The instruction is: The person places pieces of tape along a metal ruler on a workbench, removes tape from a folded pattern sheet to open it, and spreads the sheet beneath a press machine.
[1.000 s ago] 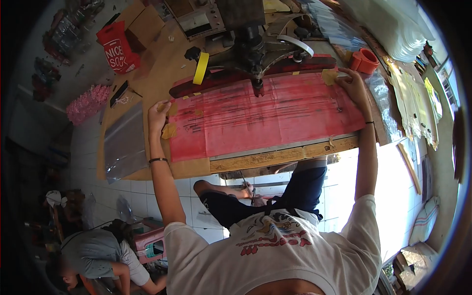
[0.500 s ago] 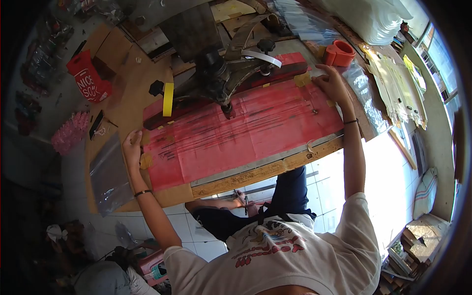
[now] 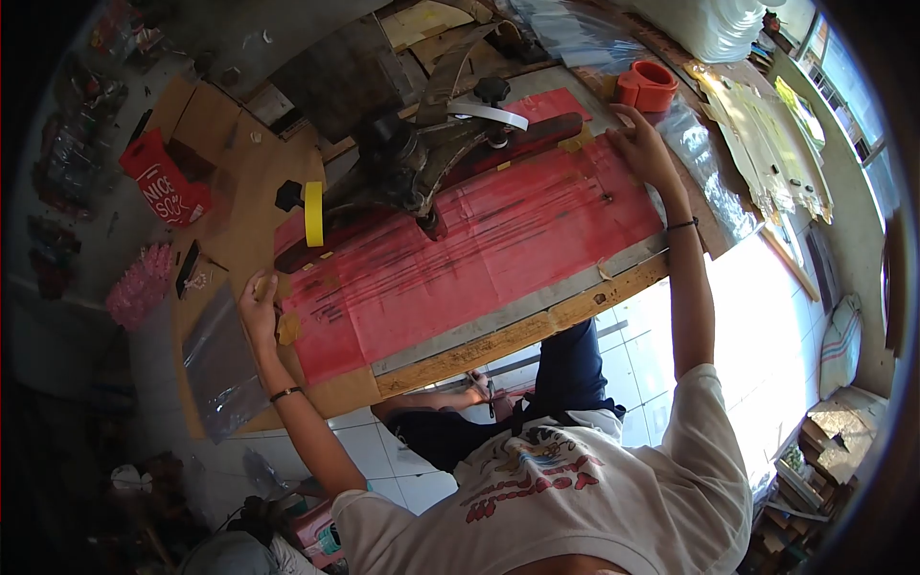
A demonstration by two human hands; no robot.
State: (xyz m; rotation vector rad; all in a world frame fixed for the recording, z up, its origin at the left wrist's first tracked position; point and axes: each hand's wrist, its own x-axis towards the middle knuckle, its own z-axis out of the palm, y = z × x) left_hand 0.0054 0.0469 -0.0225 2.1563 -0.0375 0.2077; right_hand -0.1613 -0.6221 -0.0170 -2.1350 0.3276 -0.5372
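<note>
A wide red sheet [image 3: 460,259] with dark streaks and tape patches lies across the worktable, under a black metal machine head [image 3: 388,153]. My left hand [image 3: 258,309] is closed at the sheet's left edge, thumb and finger together. At the far right corner, my right hand [image 3: 644,153] pinches the sheet's edge, its fingertips partly hidden. Between the hands, a dark red bar [image 3: 522,147] runs behind the sheet. A yellow tape ring [image 3: 313,214] and a white ring [image 3: 489,116] hang on the machine's arms.
A red tape dispenser [image 3: 647,86] stands beyond my right hand. Clear plastic [image 3: 225,359] lies left of my left hand. A red bag [image 3: 165,182] sits at the back left. The table's wooden front edge [image 3: 522,331] faces my body.
The view has turned and shifted. The red sheet has slid back from the table's front edge along with both hands, so a wider grey strip shows there.
</note>
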